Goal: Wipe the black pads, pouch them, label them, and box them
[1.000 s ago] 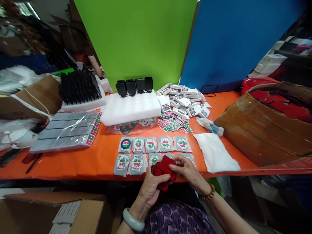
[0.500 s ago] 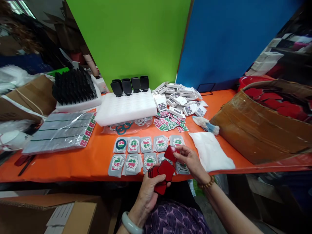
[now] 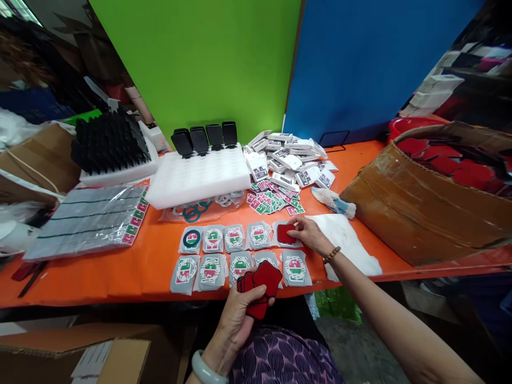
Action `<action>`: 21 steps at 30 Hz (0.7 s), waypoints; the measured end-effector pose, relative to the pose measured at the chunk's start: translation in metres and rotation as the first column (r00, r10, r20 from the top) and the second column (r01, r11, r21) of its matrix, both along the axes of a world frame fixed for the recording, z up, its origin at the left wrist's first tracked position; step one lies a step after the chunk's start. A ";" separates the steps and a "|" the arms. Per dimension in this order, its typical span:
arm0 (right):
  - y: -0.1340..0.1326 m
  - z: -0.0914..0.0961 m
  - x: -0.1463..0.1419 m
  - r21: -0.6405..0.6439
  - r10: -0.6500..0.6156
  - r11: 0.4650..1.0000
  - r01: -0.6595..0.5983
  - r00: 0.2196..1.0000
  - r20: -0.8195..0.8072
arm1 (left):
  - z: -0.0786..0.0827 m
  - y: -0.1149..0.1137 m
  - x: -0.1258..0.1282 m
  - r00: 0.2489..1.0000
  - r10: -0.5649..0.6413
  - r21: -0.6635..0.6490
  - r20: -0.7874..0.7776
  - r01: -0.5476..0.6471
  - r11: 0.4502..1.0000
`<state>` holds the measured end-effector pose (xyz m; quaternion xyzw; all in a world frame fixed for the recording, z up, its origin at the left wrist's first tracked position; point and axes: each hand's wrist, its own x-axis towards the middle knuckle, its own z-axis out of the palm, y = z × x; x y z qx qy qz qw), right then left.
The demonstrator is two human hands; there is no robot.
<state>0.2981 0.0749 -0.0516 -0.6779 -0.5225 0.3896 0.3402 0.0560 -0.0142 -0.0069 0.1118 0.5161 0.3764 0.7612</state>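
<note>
My left hand (image 3: 239, 309) is closed around a fanned stack of red rounded-square pieces (image 3: 267, 277) with dark edges, held above the table's front edge. My right hand (image 3: 309, 232) pinches one red piece (image 3: 285, 233) by its right side. That piece lies over the rightmost packet of the back row, hiding most of its top. Two rows of grey-white packets lie in front of me, with pink, green and white printed pieces on them, such as the front right packet (image 3: 295, 269). A dark green ring (image 3: 192, 230) rests on the back left packet.
Behind the rows are a white foam block (image 3: 198, 181) with black plates, small white boxes (image 3: 288, 154) and printed cards (image 3: 268, 201). A carton (image 3: 420, 213) of red pieces stands right, beside a white pad (image 3: 348, 245) and a glove (image 3: 334, 201). A wrapped grey stack (image 3: 88, 218) lies left.
My right hand has moved up and forward with the red piece, from near the stack onto the back right packet. My left hand keeps its stack. The view has shifted slightly.
</note>
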 end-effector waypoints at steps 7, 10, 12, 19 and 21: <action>-0.012 0.013 -0.011 0.041 -0.015 0.999 -0.002 0.908 0.418 | 0.003 -0.001 -0.001 0.998 0.024 0.030 0.064 -0.026 0.999; -0.021 0.027 -0.021 0.110 -0.064 0.994 0.003 0.826 0.560 | 0.002 -0.001 -0.003 0.996 0.040 0.036 0.080 -0.043 0.998; -0.028 0.036 -0.031 0.170 -0.055 0.985 -0.032 0.873 0.485 | 0.002 -0.001 -0.004 0.995 0.048 0.053 0.089 -0.053 0.997; -0.055 0.044 -0.083 -0.079 0.261 0.945 -0.316 0.879 -0.398 | 0.004 -0.002 -0.011 0.983 0.140 0.119 0.120 -0.154 0.981; -0.056 0.040 -0.091 -0.112 0.196 0.949 -0.294 0.832 -0.518 | 0.004 -0.003 -0.014 0.981 0.155 0.121 0.121 -0.169 0.978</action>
